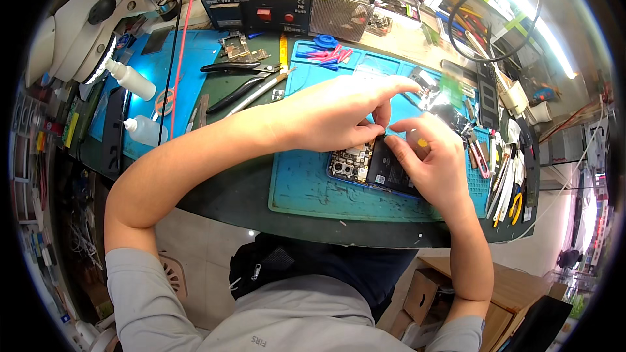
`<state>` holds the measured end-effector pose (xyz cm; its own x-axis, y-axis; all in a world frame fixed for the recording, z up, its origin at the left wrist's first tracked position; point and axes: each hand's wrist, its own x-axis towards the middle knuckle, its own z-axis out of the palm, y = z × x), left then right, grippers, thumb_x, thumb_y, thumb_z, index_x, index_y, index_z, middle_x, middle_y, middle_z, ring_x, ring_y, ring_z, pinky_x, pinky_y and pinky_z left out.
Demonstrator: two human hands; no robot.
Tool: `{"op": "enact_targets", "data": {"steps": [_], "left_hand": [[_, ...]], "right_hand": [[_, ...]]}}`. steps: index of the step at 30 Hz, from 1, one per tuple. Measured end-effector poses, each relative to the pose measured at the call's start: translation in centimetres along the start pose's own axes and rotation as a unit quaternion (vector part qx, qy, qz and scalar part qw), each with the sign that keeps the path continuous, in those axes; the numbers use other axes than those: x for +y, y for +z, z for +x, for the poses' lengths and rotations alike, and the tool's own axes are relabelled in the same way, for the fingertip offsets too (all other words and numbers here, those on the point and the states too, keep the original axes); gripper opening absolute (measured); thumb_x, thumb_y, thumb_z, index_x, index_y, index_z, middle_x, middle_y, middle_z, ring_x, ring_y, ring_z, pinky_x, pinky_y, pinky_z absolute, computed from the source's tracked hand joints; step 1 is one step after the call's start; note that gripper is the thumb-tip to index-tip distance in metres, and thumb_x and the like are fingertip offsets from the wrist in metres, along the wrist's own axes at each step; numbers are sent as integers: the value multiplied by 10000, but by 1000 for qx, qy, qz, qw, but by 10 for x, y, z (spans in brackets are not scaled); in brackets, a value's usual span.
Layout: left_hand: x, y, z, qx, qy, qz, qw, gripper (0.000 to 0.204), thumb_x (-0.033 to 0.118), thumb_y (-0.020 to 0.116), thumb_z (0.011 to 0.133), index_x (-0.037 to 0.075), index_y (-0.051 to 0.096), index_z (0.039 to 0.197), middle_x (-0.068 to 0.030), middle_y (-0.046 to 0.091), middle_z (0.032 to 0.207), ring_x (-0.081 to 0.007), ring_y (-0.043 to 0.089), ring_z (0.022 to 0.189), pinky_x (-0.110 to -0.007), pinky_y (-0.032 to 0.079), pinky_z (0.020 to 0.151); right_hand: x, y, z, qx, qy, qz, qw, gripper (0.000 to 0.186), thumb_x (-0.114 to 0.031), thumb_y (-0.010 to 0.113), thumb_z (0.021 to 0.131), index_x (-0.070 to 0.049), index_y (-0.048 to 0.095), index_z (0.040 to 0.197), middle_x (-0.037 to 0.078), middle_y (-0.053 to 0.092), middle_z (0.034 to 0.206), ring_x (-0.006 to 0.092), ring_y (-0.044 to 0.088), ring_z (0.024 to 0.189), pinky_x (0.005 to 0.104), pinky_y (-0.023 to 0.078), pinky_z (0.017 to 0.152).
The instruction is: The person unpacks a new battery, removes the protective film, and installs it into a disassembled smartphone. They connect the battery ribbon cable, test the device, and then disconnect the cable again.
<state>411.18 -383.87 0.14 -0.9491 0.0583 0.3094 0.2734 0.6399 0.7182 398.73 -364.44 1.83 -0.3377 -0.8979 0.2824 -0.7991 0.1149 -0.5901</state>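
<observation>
An opened phone (349, 163) with exposed circuit board, twin camera modules and a black battery (383, 169) lies on the blue silicone mat (297, 199). My left hand (336, 117) is over its upper edge, index finger extended and thumb meeting other curled fingers. My right hand (427, 156) is just right of it, thumb and forefinger bent in close over the battery. Both hands' fingertips meet at a small dark spot above the phone; what they hold there is too small to make out. Pink and blue plastic pry tools (331, 55) sit in the mat's upper compartments.
Pliers (228, 98), two white bottles (145, 130) and a second blue mat (192, 52) are at the left. Tweezers and hand tools (505, 189) crowd the right. A black power unit (235, 13) stands behind, a lamp (88, 55) at upper left, a looped cable (456, 42) at upper right.
</observation>
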Motion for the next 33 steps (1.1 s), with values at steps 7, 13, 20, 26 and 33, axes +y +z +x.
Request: {"op": "enact_targets", "data": {"steps": [7,13,20,26,33], "left_hand": [[4,3,1,23,-16,18,999,833,-33,713,866,140,359,1600,-86,701,943,-256,730,859,-366,604,789],[13,5,-10,11,-41,48,998,786,8,708,893,142,377,1593,-96,726,959,-273,731,850,-370,596,786],[11,15,-23,49,4,69,996,675,42,699,927,136,457,1550,-88,736,987,-278,727,869,-378,590,796],[16,21,-40,114,17,131,985,593,56,728,913,102,538,1473,-73,727,1016,-273,706,938,-382,575,830],[22,22,-51,122,55,215,967,413,161,784,875,48,671,1256,-77,703,1039,-291,677,976,-411,545,867]], "right_hand": [[13,13,4,-3,-37,-51,998,152,-114,803,844,-32,698,917,99,640,826,288,667,702,395,549,652],[15,14,2,4,-128,-83,988,117,-118,785,861,-73,682,894,72,602,817,280,657,689,385,540,611],[19,8,-1,9,-201,-119,972,83,-121,771,884,-91,716,938,52,580,799,245,651,663,366,530,569],[23,2,-6,11,-209,-113,971,166,-109,784,877,-90,754,1039,45,620,827,233,650,651,354,531,556],[21,6,-8,16,-199,-82,976,226,-105,790,875,-93,762,1099,43,662,855,227,669,656,337,550,566]]}}
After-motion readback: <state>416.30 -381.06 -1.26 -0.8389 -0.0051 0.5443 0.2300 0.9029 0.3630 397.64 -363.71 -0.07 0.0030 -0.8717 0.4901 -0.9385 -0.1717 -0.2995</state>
